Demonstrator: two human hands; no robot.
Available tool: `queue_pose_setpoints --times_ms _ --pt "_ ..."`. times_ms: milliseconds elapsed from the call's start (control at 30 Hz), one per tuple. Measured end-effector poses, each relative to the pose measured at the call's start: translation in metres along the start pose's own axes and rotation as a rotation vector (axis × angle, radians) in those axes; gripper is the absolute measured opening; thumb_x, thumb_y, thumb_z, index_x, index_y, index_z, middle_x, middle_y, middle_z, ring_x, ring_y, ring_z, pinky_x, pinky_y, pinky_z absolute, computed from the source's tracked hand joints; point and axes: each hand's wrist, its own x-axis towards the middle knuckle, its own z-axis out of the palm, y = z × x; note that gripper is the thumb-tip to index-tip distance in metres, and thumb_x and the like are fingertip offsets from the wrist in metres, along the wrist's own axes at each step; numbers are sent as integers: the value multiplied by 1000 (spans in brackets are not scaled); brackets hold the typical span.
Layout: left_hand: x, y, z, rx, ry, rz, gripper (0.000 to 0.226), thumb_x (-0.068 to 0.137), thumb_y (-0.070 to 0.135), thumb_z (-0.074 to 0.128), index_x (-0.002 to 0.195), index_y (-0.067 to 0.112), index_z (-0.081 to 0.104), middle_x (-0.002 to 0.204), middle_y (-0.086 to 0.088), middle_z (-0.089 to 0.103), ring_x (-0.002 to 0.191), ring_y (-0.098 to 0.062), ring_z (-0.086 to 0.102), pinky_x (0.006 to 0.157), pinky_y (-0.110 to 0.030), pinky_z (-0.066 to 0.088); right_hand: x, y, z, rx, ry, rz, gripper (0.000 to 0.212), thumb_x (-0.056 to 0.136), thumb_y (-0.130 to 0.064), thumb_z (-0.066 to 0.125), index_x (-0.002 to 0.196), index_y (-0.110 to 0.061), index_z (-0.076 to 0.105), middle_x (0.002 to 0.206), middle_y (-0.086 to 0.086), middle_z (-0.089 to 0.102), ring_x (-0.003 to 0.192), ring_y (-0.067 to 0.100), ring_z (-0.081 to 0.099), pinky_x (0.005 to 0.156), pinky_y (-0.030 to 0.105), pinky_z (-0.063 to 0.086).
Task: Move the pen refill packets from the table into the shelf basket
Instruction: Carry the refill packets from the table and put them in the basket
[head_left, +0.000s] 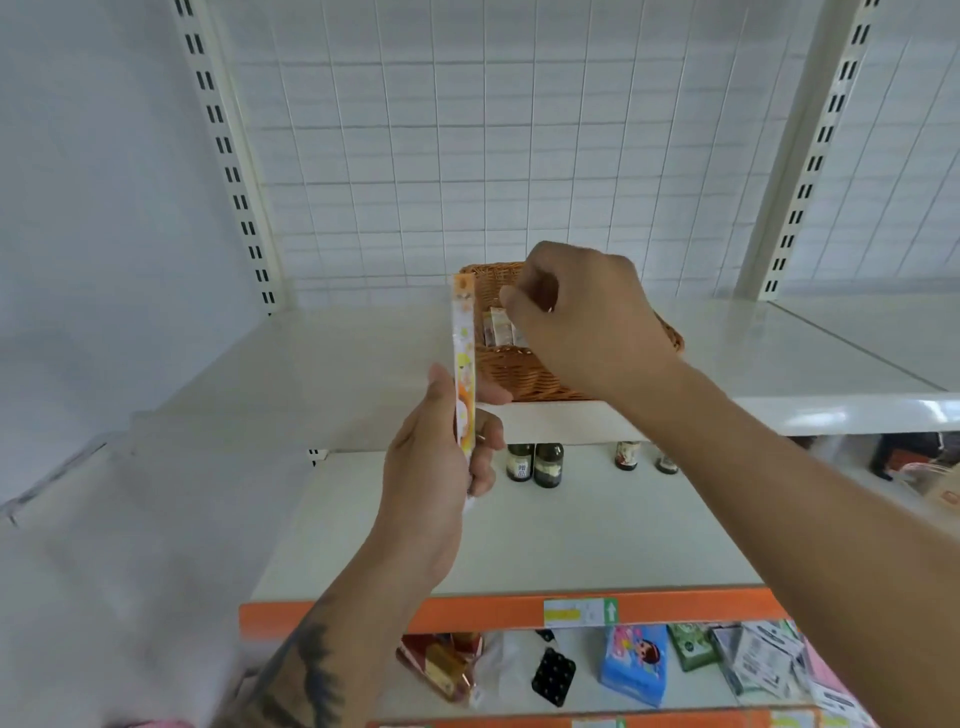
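Bottles (535, 464) below basket (524, 371), hands (576, 312) above

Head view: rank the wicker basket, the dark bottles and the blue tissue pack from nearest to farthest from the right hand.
1. Wicker basket: directly under the right hand, on the upper shelf.
2. Dark bottles: one shelf down, below the basket and left of the right forearm.
3. Blue tissue pack: on the lowest shelf, near the bottom of the picture.

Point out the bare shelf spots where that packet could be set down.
Bare: the upper shelf left of the wicker basket, and right of it; the middle shelf in front of the dark bottles. Crowded: the bottom shelf, and the basket beneath the right hand.
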Motion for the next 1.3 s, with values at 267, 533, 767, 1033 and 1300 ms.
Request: queue_pose_setpoints --times_ms 267,533,767,1033,1300 --pt "-16 0 14 -153 -91 83 20 105 13 50 93 8 65 78 -6 60 68 -16 56 60 -27 43 -114 8 12 218 107 -220 9 95 -13 72 103 -11 69 88 -5 65 79 5 56 70 17 45" --pt "-14 12 7 88 -37 321 23 103 32 54 99 18 71 90 -2 72 83 -16 67 69 -30 51 -100 6 -9 260 148 -196 9 94 -7 71 102 -12 71 85 -5 71 72 6 62 67 20 51" --pt "21 -23 -49 1386 171 670 44 101 55 37 126 28 60 125 4 65 122 -23 56 112 -50 36 5 17 -37 259 -25 293 13 92 -11 68 92 -22 74 77 0 73 54 4 56 54 20 45" --pt "30 -50 -66 1592 123 777 46 104 51 40 141 26 50 140 -3 54 142 -33 40 124 -63 13 51 44 9 -219 -465 441 22 88 -11 70 109 -6 75 109 14 74 88 21 66 77 36 56" --pt "30 -55 -69 1573 122 807 50 105 50 41 148 26 44 147 -3 50 148 -33 34 125 -62 10 47 34 6 -362 -491 361 17 91 -20 72 101 -8 78 120 10 70 107 29 65 93 43 57"
